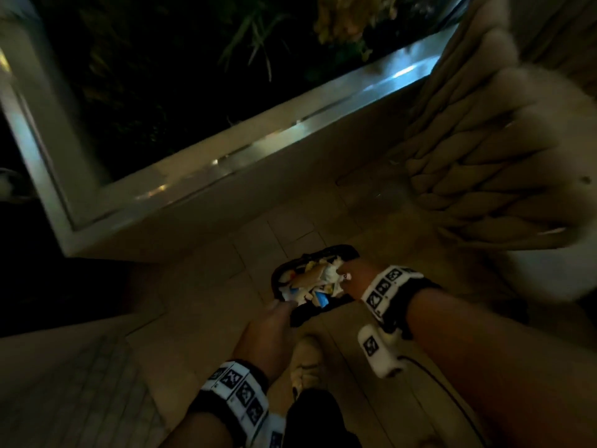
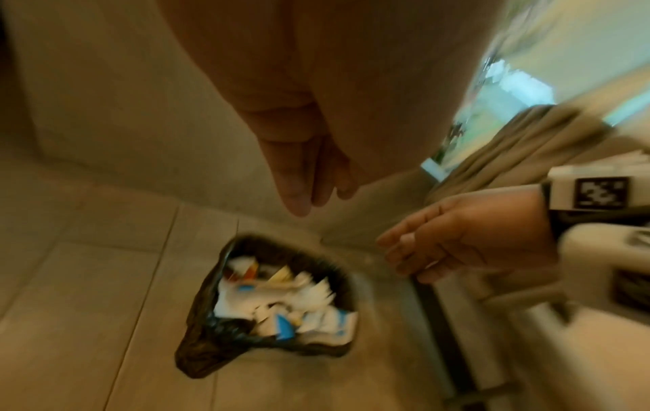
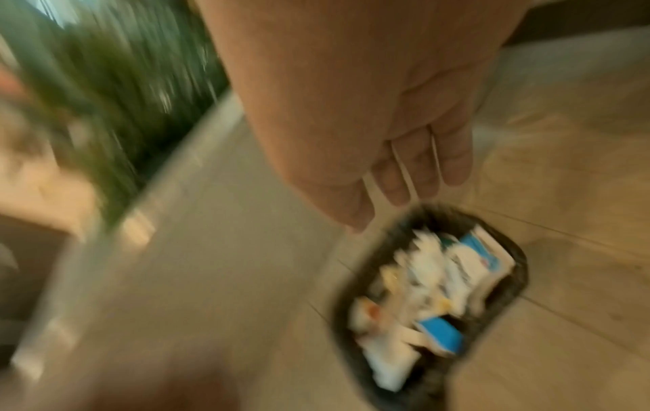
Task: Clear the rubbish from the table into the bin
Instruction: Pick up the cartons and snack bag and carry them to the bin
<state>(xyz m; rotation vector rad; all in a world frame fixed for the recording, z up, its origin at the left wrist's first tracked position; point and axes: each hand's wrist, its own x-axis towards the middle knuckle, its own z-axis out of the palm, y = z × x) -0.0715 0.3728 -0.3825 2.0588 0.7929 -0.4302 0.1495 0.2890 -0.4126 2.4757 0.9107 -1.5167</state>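
Note:
A small bin [image 1: 343, 250] lined with a black bag stands on the tiled floor, filled with white, blue and tan paper rubbish [image 1: 310, 280]. My left hand [image 1: 284, 306] hangs just over its near rim, fingers straight and empty; the left wrist view shows the left hand [image 2: 313, 194] above the bin [image 2: 205, 280]. My right hand [image 1: 343, 279] is over the right rim, fingers loosely curled around nothing. The left wrist view shows the right hand [image 2: 401, 255] empty as well. In the blurred right wrist view the right hand [image 3: 404, 189] hovers above the bin [image 3: 522, 267] and its rubbish [image 3: 439, 283].
A chunky woven beige chair [image 1: 484, 163] stands to the right of the bin. A pale ledge with a glass pane [image 1: 226, 163] and dark plants behind it runs across the far side. My sandalled foot [image 1: 307, 363] is just short of the bin.

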